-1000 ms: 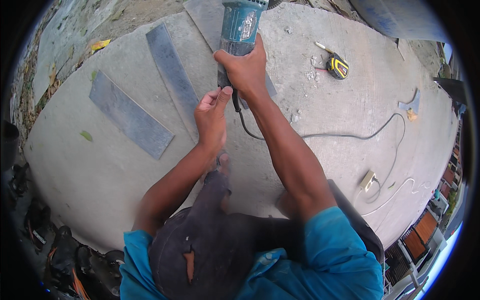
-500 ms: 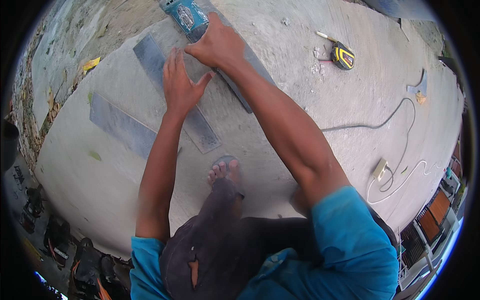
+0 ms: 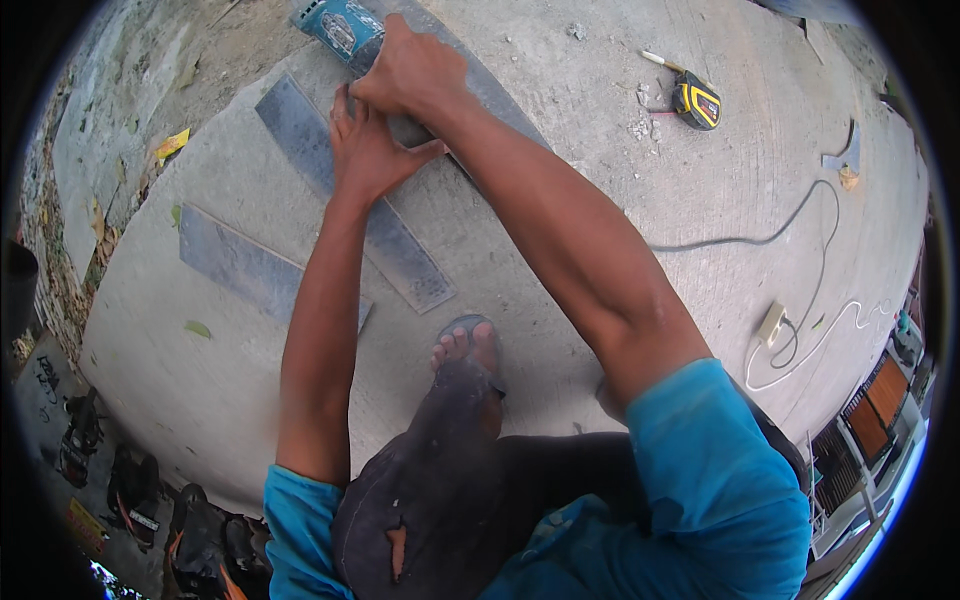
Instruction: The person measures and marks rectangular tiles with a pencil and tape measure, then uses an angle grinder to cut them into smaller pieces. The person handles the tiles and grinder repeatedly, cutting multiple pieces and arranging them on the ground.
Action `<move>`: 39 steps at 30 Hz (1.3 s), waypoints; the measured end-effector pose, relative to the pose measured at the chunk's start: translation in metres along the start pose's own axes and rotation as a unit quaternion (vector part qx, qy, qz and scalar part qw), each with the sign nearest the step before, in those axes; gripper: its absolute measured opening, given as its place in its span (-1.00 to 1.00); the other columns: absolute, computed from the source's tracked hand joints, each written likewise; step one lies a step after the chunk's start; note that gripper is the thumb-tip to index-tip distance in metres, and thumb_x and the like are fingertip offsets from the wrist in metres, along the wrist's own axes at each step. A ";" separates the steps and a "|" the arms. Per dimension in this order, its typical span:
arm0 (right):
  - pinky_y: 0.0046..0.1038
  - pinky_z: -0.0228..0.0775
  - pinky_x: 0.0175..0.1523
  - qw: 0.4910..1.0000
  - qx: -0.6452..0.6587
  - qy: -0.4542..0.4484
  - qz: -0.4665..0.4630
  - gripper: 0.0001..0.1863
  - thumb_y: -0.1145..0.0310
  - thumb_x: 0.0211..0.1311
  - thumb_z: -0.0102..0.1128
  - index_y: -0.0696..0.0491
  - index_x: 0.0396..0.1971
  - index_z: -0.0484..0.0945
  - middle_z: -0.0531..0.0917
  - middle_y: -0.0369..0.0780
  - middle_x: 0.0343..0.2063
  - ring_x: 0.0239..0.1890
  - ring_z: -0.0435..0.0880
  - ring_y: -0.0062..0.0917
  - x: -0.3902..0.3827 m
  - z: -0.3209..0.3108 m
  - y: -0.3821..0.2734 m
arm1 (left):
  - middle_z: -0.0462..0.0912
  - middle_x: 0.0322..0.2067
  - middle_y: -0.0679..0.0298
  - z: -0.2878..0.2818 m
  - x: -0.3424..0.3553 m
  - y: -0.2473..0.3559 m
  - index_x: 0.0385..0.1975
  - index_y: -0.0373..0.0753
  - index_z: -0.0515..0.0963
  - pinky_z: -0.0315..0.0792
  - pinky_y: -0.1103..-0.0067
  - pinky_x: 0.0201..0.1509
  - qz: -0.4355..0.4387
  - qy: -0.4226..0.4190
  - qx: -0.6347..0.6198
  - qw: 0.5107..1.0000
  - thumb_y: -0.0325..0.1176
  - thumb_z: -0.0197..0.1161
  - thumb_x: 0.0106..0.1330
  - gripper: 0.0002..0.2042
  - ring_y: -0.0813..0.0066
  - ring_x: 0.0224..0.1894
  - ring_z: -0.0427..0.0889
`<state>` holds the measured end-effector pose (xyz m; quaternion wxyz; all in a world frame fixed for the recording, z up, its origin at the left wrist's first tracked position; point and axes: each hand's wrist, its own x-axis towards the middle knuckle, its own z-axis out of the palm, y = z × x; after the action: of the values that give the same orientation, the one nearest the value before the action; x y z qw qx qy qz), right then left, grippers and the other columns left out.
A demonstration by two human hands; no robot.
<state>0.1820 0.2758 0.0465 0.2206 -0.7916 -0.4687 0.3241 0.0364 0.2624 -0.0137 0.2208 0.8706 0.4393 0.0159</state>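
My right hand (image 3: 412, 72) grips a teal power grinder (image 3: 340, 25) at the top of the view, over a long grey tile strip (image 3: 500, 100). My left hand (image 3: 365, 150) lies flat with fingers spread beside the grinder, pressing on a second grey strip (image 3: 400, 250) that runs diagonally across the concrete slab (image 3: 620, 160). A third grey strip (image 3: 235, 265) lies further left. My sandalled foot (image 3: 465, 350) rests on the slab just below the strips.
A yellow and black tape measure (image 3: 695, 100) lies at the upper right. The grinder's black cord (image 3: 780, 235) runs right to a white plug socket (image 3: 770, 325). Shoes (image 3: 130, 485) sit off the slab at lower left; a metal scrap (image 3: 845, 155) lies far right.
Both arms have stretched further forward, carrying the grinder up toward the top edge. My left hand moved from beside the grinder handle down onto the grey strip.
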 end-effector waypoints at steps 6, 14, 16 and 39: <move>-0.16 0.63 -0.04 1.000 0.020 0.001 0.001 -0.35 0.16 -0.14 0.48 0.16 -0.02 0.50 0.76 0.02 -0.24 -0.14 0.78 -0.09 0.005 0.006 -0.001 | 0.07 0.54 0.10 -0.002 -0.001 0.003 0.53 -0.18 0.09 -0.32 0.08 0.63 -0.012 -0.011 -0.005 1.000 0.43 0.48 -0.13 0.25 -0.04 0.62 -0.36; -0.17 0.63 -0.01 1.000 0.006 0.009 0.003 -0.36 0.19 -0.16 0.46 0.17 -0.02 0.52 0.76 0.04 -0.22 -0.11 0.78 -0.07 0.011 0.009 0.000 | -0.02 0.57 0.05 0.001 0.001 0.001 0.55 -0.19 0.03 -0.37 0.10 0.63 -0.018 -0.004 -0.011 1.000 0.42 0.49 -0.14 0.28 -0.01 0.63 -0.38; -0.17 0.63 -0.01 1.000 0.007 0.011 0.001 -0.36 0.19 -0.17 0.46 0.17 -0.02 0.53 0.76 0.04 -0.21 -0.11 0.78 -0.07 0.011 0.009 0.000 | -0.03 0.57 0.04 0.001 0.002 0.000 0.55 -0.19 0.03 -0.38 0.11 0.63 -0.026 -0.013 -0.002 1.000 0.43 0.49 -0.15 0.29 -0.01 0.63 -0.38; -0.05 0.55 0.08 0.999 0.012 -0.028 0.024 -0.41 0.24 0.07 0.25 0.15 0.13 0.43 0.71 0.12 -0.09 -0.01 0.71 0.06 0.013 -0.003 -0.005 | -0.03 0.57 0.04 0.002 0.001 0.000 0.56 -0.18 0.00 -0.39 0.10 0.63 -0.025 -0.016 -0.006 1.000 0.56 0.41 -0.18 0.35 0.01 0.63 -0.42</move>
<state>0.1855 0.2892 0.0478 0.2093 -0.7905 -0.4519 0.3565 0.0381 0.2626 -0.0154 0.2329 0.8582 0.4575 -0.0009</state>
